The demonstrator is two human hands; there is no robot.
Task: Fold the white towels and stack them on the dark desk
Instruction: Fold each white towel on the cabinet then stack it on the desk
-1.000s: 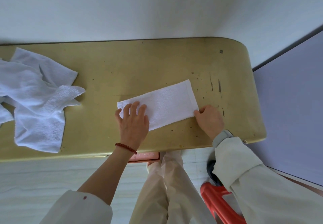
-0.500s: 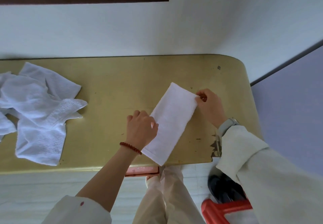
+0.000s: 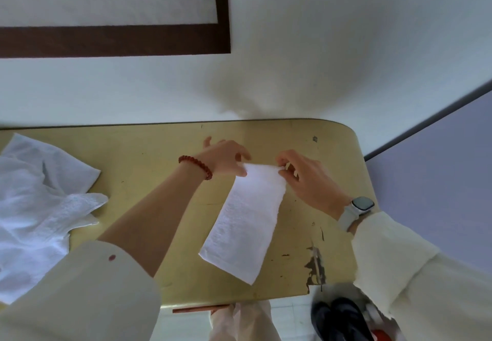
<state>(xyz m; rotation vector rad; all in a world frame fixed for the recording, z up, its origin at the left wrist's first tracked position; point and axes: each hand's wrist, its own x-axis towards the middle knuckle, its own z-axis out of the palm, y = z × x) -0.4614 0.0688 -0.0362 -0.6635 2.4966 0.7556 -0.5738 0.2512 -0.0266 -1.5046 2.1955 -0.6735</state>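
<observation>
I see a white folded towel with a fine ribbed terry texture at the centre, on a mustard-yellow desk speckled with dark scuffs and chipped brown patches toward five o'clock. At nine o'clock lies a pile of white towels, bluish in the shadows. My left wrist wears a dark red beaded bracelet; my right wrist wears a watch with a pale grey strap and dark face. Both sleeves are cream. The wall is plain white, with a dark brown frame at eleven o'clock. A lilac-grey panel fills three o'clock. Black shoes sit at five o'clock.
</observation>
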